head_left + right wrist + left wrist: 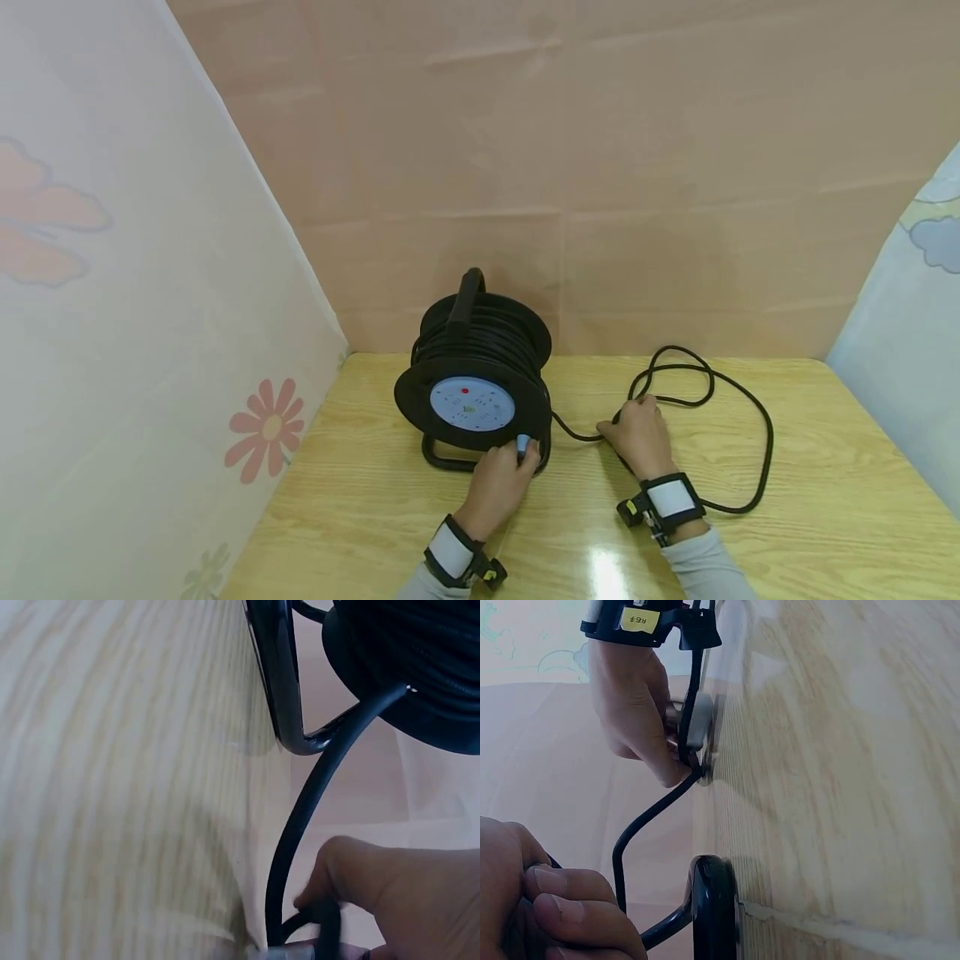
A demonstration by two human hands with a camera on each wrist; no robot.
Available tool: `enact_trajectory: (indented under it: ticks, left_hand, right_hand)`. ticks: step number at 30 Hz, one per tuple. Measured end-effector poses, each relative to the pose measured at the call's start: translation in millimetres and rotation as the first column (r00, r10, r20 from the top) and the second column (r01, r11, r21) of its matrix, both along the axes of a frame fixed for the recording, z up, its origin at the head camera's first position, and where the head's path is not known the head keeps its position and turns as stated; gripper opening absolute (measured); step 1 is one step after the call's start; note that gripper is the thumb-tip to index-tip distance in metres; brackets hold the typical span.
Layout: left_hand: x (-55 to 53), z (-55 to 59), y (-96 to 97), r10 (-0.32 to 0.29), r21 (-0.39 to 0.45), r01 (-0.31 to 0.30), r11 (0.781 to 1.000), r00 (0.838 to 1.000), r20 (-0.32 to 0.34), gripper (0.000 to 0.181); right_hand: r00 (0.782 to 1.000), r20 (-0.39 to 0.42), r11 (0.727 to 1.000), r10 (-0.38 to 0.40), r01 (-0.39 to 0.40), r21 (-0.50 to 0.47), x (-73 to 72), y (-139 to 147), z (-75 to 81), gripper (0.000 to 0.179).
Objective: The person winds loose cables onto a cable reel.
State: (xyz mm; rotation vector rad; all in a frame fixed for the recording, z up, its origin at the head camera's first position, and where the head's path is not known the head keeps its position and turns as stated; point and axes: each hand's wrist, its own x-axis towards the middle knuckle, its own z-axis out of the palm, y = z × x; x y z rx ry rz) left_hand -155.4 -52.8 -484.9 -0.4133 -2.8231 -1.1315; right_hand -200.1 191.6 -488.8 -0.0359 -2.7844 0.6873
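Observation:
A black cable reel (pixel 480 367) with a pale blue socket face (pixel 472 404) stands on the wooden table. My left hand (pixel 498 483) grips the light blue crank knob (pixel 522 443) at the lower right of its front disc; in the left wrist view those fingers (pixel 585 919) are curled, the knob hidden. To the right of the reel, my right hand (pixel 641 437) pinches the black cable (pixel 573 433) low over the table. In the right wrist view the cable (pixel 300 817) runs from the drum down to that hand (pixel 405 892). A pale grey block (pixel 699 720) shows beside the right palm in the left wrist view.
Loose cable (pixel 768 442) loops over the table behind and right of the right hand. The reel's tubular foot (pixel 450 462) rests on the table (pixel 840 467). Brown sheeting (pixel 600 167) stands behind, with a flower-printed panel (pixel 187 292) at left and another panel (pixel 915 333) at right.

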Motion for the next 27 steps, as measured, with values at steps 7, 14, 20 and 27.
enact_trajectory:
  ticks: [7,14,20,27]
  left_hand:
    - [0.9,1.2,0.6,-0.002,0.003,0.002,1.000,1.000,-0.006,0.046]
    - [1.4,2.4,-0.4,-0.005,0.017,0.005,1.000,1.000,0.019,0.046]
    - [1.3,2.1,-0.8,-0.003,0.007,0.003,1.000,1.000,0.019,0.045]
    - [0.9,1.8,-1.0,-0.007,0.013,0.007,1.000,1.000,0.028,0.045]
  right_hand:
    - [0.999,0.013,0.999,0.042,-0.042,-0.008,0.1,1.7,5.5,0.045]
    - [0.991,-0.111,0.997,0.080,-0.080,0.006,3.8,4.4,6.9,0.038]
    - [0.986,-0.159,0.998,0.059,-0.057,0.020,6.3,4.3,5.5,0.032]
    - [0.953,-0.297,0.998,0.060,-0.048,0.050,5.9,4.7,2.2,0.026]
